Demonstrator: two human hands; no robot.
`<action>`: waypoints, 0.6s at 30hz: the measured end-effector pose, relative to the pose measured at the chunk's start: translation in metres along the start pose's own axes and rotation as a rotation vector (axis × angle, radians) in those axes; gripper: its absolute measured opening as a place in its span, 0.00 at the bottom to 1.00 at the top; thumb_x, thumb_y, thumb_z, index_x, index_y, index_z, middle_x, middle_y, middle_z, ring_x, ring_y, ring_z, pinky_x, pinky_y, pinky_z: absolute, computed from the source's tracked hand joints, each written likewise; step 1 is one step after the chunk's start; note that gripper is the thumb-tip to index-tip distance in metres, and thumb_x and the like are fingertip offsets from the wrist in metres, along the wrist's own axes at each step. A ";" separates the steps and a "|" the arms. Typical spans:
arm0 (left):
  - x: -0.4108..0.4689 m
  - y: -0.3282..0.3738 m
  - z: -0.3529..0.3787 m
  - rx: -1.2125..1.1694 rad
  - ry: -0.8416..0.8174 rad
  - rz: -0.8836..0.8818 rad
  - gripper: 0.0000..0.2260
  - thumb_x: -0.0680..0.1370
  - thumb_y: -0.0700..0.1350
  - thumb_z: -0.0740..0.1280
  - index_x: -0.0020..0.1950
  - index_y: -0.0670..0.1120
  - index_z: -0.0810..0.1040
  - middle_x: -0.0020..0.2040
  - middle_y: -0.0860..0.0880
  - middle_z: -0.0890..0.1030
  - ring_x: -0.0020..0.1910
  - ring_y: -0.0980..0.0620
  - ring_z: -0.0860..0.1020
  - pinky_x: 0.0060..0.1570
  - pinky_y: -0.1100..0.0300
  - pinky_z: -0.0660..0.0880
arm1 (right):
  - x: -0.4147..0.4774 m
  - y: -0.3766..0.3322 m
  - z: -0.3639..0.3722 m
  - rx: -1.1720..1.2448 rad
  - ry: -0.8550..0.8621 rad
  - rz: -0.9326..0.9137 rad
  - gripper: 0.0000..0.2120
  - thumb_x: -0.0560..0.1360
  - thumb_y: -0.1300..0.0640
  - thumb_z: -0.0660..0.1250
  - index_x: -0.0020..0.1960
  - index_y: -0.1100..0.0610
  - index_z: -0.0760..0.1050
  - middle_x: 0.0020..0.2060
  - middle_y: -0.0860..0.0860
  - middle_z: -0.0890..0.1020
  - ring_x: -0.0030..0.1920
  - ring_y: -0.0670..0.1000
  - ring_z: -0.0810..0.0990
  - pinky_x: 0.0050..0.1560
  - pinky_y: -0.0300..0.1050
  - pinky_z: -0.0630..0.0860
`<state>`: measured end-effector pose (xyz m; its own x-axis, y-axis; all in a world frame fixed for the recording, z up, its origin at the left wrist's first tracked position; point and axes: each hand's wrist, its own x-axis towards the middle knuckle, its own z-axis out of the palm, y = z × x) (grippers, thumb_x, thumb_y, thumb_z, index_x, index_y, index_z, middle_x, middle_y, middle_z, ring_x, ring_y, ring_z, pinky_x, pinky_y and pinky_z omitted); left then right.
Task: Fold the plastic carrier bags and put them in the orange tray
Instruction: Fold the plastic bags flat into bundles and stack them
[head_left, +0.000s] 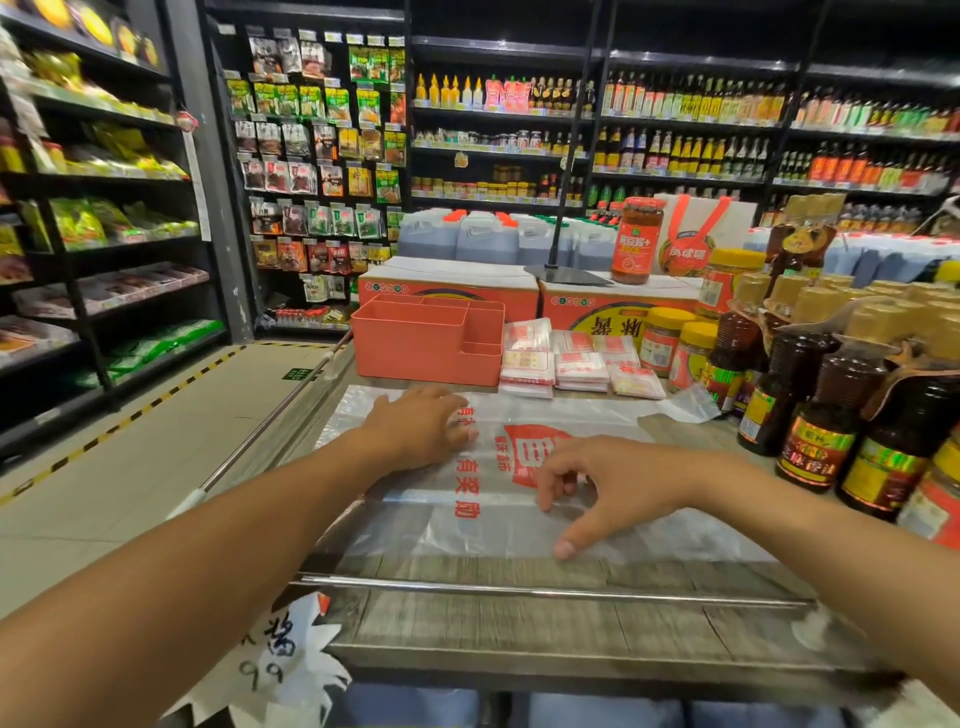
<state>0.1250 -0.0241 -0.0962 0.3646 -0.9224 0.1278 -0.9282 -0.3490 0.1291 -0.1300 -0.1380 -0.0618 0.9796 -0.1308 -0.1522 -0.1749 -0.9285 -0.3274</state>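
Clear red-printed bag (511, 457) lies flat, perhaps partly folded, near the orange tray (415, 348).

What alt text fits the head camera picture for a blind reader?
A person's left hand presses a clear red-printed carrier bag flat on a counter; the right hand touches it with curled fingers. Behind: an orange tray, folded bags.
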 end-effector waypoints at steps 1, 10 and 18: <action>-0.001 0.001 -0.005 -0.017 0.046 0.052 0.23 0.81 0.62 0.65 0.74 0.57 0.70 0.75 0.52 0.70 0.73 0.48 0.67 0.69 0.40 0.69 | -0.005 0.003 0.003 -0.019 0.017 0.001 0.20 0.68 0.35 0.77 0.55 0.41 0.78 0.53 0.37 0.76 0.54 0.40 0.75 0.56 0.36 0.73; -0.072 0.024 -0.044 -0.163 -0.204 0.290 0.06 0.78 0.56 0.72 0.49 0.55 0.85 0.45 0.61 0.84 0.39 0.64 0.80 0.42 0.64 0.75 | -0.024 0.004 0.015 -0.086 0.082 0.027 0.26 0.69 0.30 0.73 0.62 0.38 0.74 0.57 0.33 0.71 0.59 0.36 0.70 0.57 0.35 0.69; -0.121 0.021 -0.039 -0.050 -0.168 0.296 0.23 0.77 0.62 0.71 0.70 0.55 0.76 0.64 0.57 0.77 0.58 0.57 0.75 0.62 0.57 0.74 | -0.032 -0.014 0.014 -0.272 0.180 0.036 0.19 0.79 0.33 0.61 0.64 0.41 0.76 0.58 0.37 0.78 0.55 0.39 0.76 0.60 0.44 0.75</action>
<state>0.0644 0.0865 -0.0707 0.0588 -0.9983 0.0032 -0.9856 -0.0576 0.1590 -0.1605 -0.1161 -0.0656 0.9793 -0.2019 0.0158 -0.2007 -0.9778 -0.0598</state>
